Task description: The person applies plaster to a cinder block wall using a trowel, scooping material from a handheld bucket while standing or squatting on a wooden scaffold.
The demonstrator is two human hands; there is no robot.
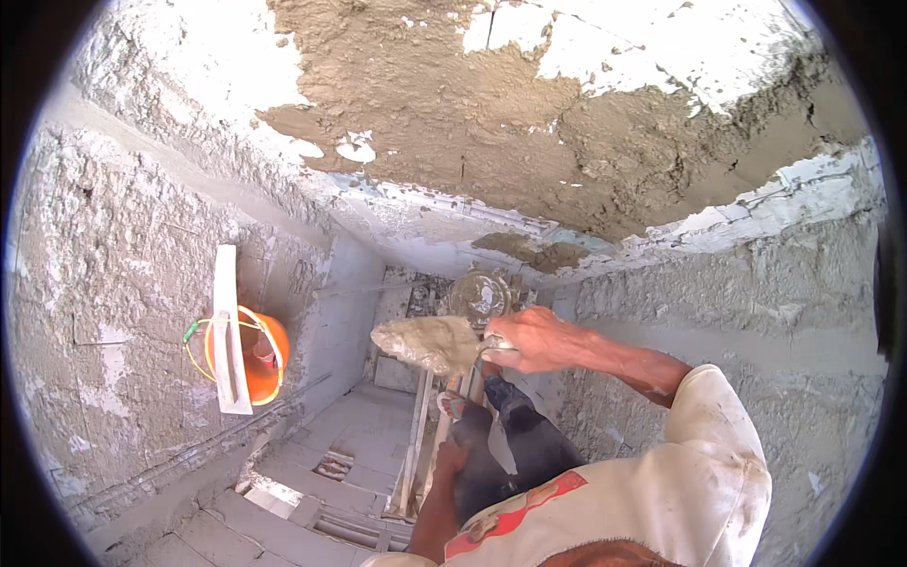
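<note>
My right hand is closed around the handle of a trowel. Grey wet mortar is heaped on its blade, which points left. Below the blade, my left hand is low beside my dark trouser leg; its fingers are too small and partly hidden to make out. Just beyond the trowel sits a round pan with mortar in it. Above, the wall carries a broad patch of wet brown mortar with a ragged edge against white blocks.
At left, an orange bucket with a green-gripped handle has a long pale plastering float lying across its rim. My foot is on narrow planks. Rough plastered walls close in on both sides, with a grey floor far below.
</note>
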